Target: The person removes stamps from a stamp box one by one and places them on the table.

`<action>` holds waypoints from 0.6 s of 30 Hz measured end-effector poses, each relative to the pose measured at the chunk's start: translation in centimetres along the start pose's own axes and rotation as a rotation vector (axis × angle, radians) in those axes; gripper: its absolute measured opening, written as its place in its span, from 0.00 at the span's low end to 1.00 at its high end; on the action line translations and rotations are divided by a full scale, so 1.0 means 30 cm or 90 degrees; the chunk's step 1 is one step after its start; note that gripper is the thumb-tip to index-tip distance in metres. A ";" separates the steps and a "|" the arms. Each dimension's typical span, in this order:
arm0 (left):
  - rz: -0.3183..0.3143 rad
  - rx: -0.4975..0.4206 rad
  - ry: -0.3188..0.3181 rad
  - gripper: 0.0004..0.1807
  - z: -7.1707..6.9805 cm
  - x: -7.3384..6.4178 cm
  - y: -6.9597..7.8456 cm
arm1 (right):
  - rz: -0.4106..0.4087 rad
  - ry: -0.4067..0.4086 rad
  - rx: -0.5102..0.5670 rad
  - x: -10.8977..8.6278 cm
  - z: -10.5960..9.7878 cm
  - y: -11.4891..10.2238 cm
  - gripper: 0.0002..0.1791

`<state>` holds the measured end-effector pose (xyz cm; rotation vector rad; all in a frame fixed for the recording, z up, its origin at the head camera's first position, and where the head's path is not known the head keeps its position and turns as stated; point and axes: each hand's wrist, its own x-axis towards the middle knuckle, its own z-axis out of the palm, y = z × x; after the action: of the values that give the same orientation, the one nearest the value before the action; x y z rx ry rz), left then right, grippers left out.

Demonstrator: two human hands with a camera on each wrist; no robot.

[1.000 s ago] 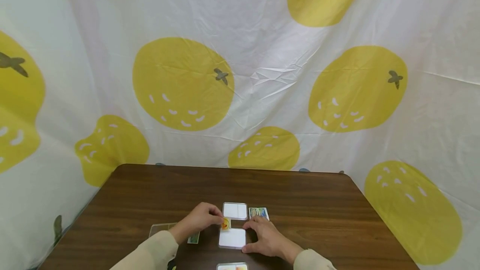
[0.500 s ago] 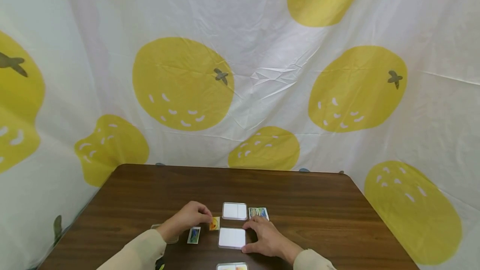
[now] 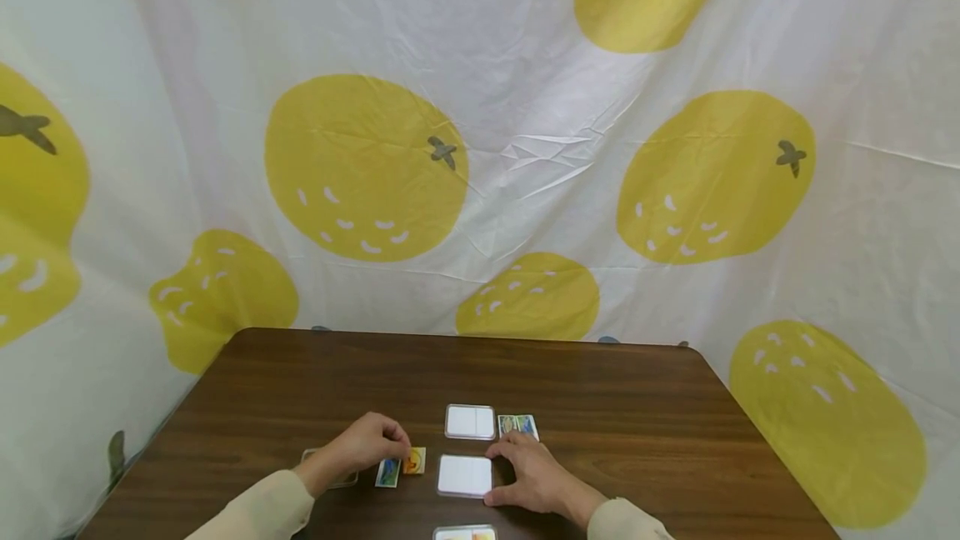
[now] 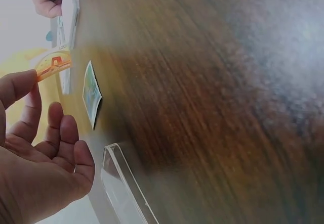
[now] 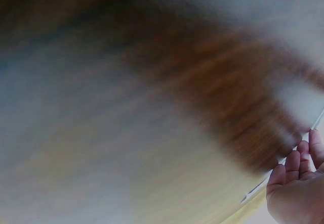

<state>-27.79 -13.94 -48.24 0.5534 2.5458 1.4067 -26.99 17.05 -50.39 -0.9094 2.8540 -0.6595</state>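
In the head view, my left hand (image 3: 369, 442) pinches an orange postage stamp (image 3: 416, 462) between thumb and forefinger, its other fingers loosely bent in the left wrist view. A blue-green stamp (image 3: 387, 473) with a perforated edge lies just left of it on the table. To the right lies a flat clear case with a white insert (image 3: 463, 476). Thumb and forefinger of my right hand (image 3: 531, 475) hold that case by its right end, one at each corner. The right wrist view catches only the fingers (image 5: 292, 166) of this hand at its edge.
Behind lies another white-lined case (image 3: 470, 422), with a pair of stamps (image 3: 518, 423) at its right. A further case (image 3: 465, 533) with orange stamps is cut off at the bottom edge. A clear plastic box (image 4: 121, 188) sits under the left wrist on the brown table (image 3: 637, 415).
My left hand has carried the orange stamp leftward and nearer, from the held case's upper left corner to beside the blue-green stamp. My right hand has kept its place on the case.
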 end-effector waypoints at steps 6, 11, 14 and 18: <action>0.026 0.022 0.009 0.03 0.010 -0.005 -0.002 | 0.000 -0.002 0.002 0.000 0.000 0.000 0.31; 0.043 0.053 0.022 0.03 0.024 0.001 -0.010 | 0.000 -0.003 -0.004 0.001 -0.001 -0.001 0.31; 0.049 0.094 0.042 0.03 0.028 0.007 -0.016 | 0.001 -0.003 -0.005 0.001 -0.002 -0.004 0.31; 0.056 0.145 0.067 0.04 0.029 0.013 -0.020 | 0.001 -0.003 -0.004 0.001 -0.005 -0.007 0.32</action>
<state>-28.00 -13.39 -49.21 0.6507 2.8204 1.2086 -26.93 16.94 -50.15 -0.9087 2.8536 -0.6477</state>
